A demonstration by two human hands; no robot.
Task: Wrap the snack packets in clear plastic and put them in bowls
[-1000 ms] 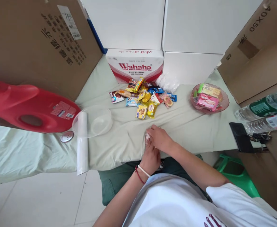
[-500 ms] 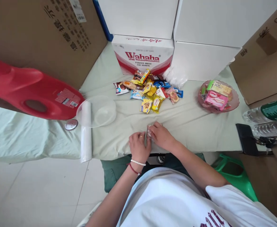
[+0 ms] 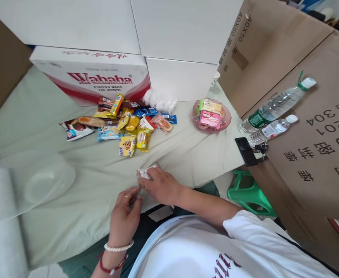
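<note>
Standing by the table. Right hand (image 3: 161,186) low over the near edge of the cloth (image 3: 187,164), fingers curled down and closed on a small pale packet (image 3: 143,173). The packet sits near, in the middle, just short of the snack heap (image 3: 131,120). Both hands are close to the body, probably because small work is steadier there.

Left hand (image 3: 126,212) just to the left and nearer: fingers bent, thumb drawn in, about half closed. Its fingertips meet the right hand's at the packet's near side; cannot tell whether they grip a corner. Fingertips, not palms, I'd guess because the packet is so slight.

Snack heap lies beyond, against the foot of the Wahaha box (image 3: 100,83), which would serve as a backstop. Crumpled see-through plastic (image 3: 160,101) at its far right. Pink bowl (image 3: 227,117) farther right holds more packets; its raised rim presumably keeps them together.

Left: see-through tub (image 3: 56,170) overlapping a pale roll (image 3: 5,247), perhaps propped on it.

Right edge: large bottle (image 3: 276,108), small bottle (image 3: 270,132), phone (image 3: 246,151), keys (image 3: 261,150), set aside, I judge, to keep elbow room.
</note>
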